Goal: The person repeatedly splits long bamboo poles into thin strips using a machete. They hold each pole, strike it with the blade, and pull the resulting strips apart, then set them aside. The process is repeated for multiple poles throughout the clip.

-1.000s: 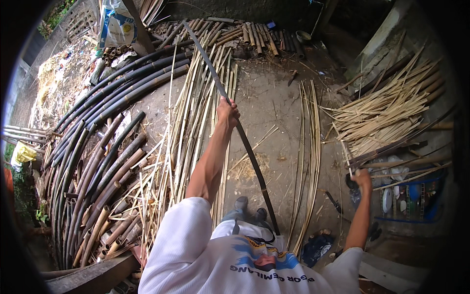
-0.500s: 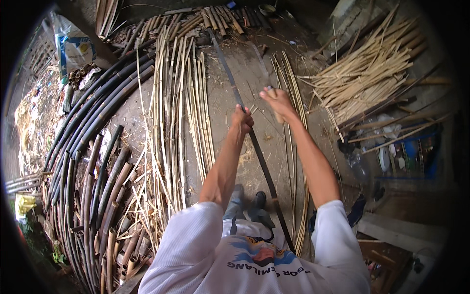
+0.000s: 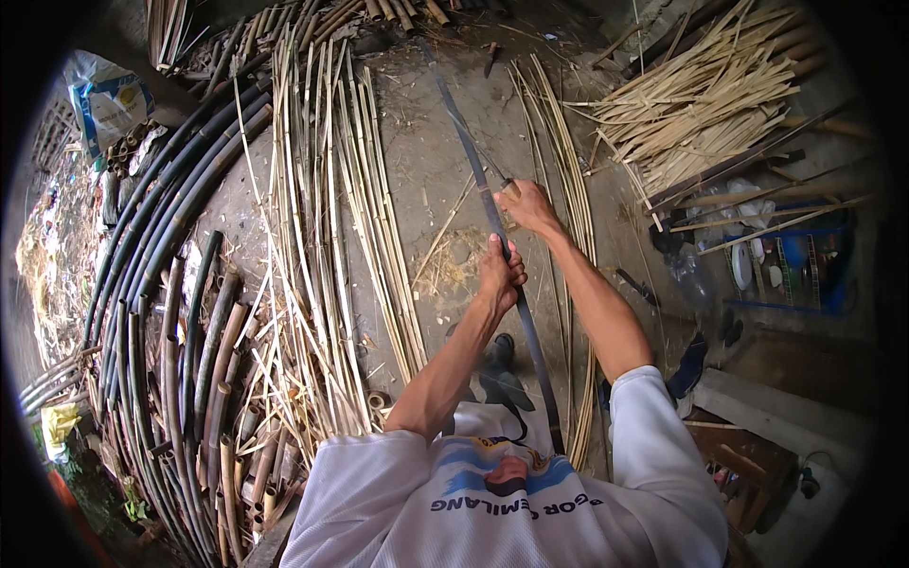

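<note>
My left hand (image 3: 499,275) is closed around a long, dark bamboo pole (image 3: 538,364), which runs slantwise from the far ground back toward my shirt. A little farther along, my right hand (image 3: 528,205) is closed on the handle of a long-bladed knife (image 3: 497,167). The thin blade points away from me and lies close along the right side of the pole. Whether its edge touches the pole I cannot tell. My fingers hide most of the handle.
Pale split bamboo strips (image 3: 327,218) lie lengthwise to my left, and more strips (image 3: 568,199) lie to my right. Dark bamboo poles (image 3: 189,199) pile up at far left. A heap of short strips (image 3: 705,104) and a blue crate (image 3: 795,256) stand at right.
My left hand has moved nearer to me and right along the pole. My right hand has brought the knife from beside the pole in against it. My view has shifted slightly.
</note>
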Demonstrator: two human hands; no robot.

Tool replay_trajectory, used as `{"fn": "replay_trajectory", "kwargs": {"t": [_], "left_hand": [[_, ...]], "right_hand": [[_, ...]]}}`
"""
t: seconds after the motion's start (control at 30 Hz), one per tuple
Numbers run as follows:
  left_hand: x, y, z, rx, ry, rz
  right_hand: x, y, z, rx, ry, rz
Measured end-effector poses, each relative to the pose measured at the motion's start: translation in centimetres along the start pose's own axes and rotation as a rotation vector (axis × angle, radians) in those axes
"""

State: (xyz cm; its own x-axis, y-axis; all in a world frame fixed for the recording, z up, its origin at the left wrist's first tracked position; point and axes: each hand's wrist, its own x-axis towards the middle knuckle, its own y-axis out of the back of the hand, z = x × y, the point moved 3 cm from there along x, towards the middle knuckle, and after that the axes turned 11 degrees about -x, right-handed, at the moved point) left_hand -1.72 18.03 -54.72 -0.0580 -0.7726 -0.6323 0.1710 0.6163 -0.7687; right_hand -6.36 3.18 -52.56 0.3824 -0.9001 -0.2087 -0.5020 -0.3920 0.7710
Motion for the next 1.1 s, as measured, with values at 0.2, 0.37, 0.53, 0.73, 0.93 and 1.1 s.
{"fn": "replay_trajectory", "kwargs": {"t": [0.2,0.37,0.53,0.73,0.93,1.1], "left_hand": [[-1.0,-1.0,-0.6,0.027,0.006,-0.019],[-2.5,-1.7,-0.1,0.073,-0.056,0.004],[-5.7,0.3,0.7,0.053,-0.128,0.047],[-5.1,0.9,-0.4,0.085,-0.156,0.04],[-2.7,3.5,-1.6,0.142,-0.241,0.068],[-1.6,7.2,-5.3,0.083,-0.098,0.196]], "right_hand": [[-1.1,3.7,-3.2,-0.268,0.197,0.182],[-0.3,1.9,-2.6,-0.396,0.129,0.366],[5.3,5.1,3.1,-0.23,-0.082,0.502],[7.9,6.8,-7.8,0.027,0.114,0.445],[2.8,1.9,-5.1,0.247,-0.304,0.065],[-5.9,-6.4,1.7,0.793,-0.678,-0.154]]}}
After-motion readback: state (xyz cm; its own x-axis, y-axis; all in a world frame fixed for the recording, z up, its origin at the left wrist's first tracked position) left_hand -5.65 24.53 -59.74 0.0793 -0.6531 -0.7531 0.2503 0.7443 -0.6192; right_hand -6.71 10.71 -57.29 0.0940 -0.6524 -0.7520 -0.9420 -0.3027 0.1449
